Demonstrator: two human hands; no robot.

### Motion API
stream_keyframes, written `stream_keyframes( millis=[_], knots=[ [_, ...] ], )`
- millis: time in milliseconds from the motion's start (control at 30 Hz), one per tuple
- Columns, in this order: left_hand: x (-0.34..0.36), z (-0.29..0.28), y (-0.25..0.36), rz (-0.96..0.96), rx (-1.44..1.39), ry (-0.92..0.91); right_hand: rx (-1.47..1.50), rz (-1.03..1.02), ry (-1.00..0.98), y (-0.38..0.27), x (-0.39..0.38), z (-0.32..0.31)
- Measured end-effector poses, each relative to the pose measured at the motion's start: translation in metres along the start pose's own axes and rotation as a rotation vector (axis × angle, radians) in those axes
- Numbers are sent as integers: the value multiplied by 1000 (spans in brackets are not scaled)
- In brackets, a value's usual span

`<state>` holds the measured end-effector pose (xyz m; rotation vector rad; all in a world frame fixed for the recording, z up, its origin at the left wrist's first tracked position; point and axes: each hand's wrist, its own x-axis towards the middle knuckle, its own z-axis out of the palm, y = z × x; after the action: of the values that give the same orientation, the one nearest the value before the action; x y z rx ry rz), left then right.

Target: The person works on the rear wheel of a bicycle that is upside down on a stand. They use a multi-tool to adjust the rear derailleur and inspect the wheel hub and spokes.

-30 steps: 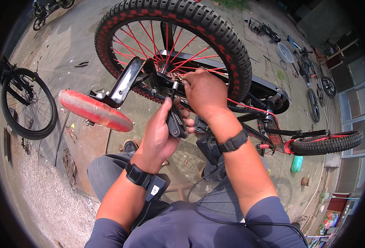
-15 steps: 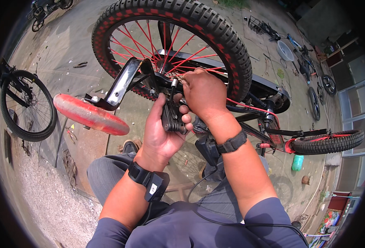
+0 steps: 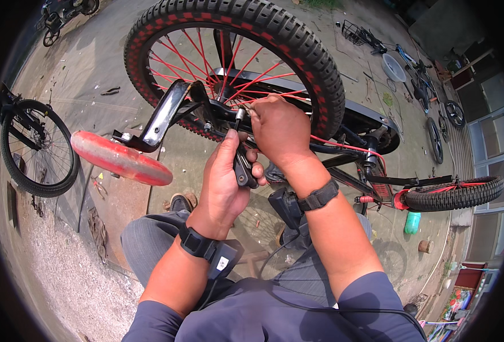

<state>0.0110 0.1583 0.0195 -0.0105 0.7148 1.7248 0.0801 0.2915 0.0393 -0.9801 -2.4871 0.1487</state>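
Observation:
My left hand is closed around a black folding multi-tool, held upright below the bicycle's wheel. A silver socket end sticks up from the tool, near the axle area. Beside that socket, my right hand is closed with curled fingers; whatever they pinch is hidden. Behind both hands stands the bicycle wheel, with red spokes and a black-and-red knobby tyre. To the left, a shiny black bracket carries a worn red training wheel.
The bicycle's other wheel lies to the right, past the frame. Another bicycle's wheel stands at the far left. Pliers lie on the ground beyond. A green bottle and a white basin are off to the right.
The multi-tool has turned in my left hand and now shows its narrower side. The wheel and training wheel have shifted slightly left. My right hand remains closed beside the socket.

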Motion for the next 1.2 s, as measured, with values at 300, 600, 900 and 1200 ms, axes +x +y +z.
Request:
stream_keyframes(
  millis=[300, 600, 900, 1200],
  knots=[
    [0, 0, 1, -3, 63, 10, 28, -7, -10, 2, 0, 0],
    [0, -3, 7, -43, 33, 2, 83, 8, -10, -1, -8, -13],
    [-1, -4, 10, -68, -7, -1, 47, 51, 64, 16, -31, -44],
    [0, -5, 10, -80, -15, -1, 16, 34, 132, 36, -48, -32]
  ],
)
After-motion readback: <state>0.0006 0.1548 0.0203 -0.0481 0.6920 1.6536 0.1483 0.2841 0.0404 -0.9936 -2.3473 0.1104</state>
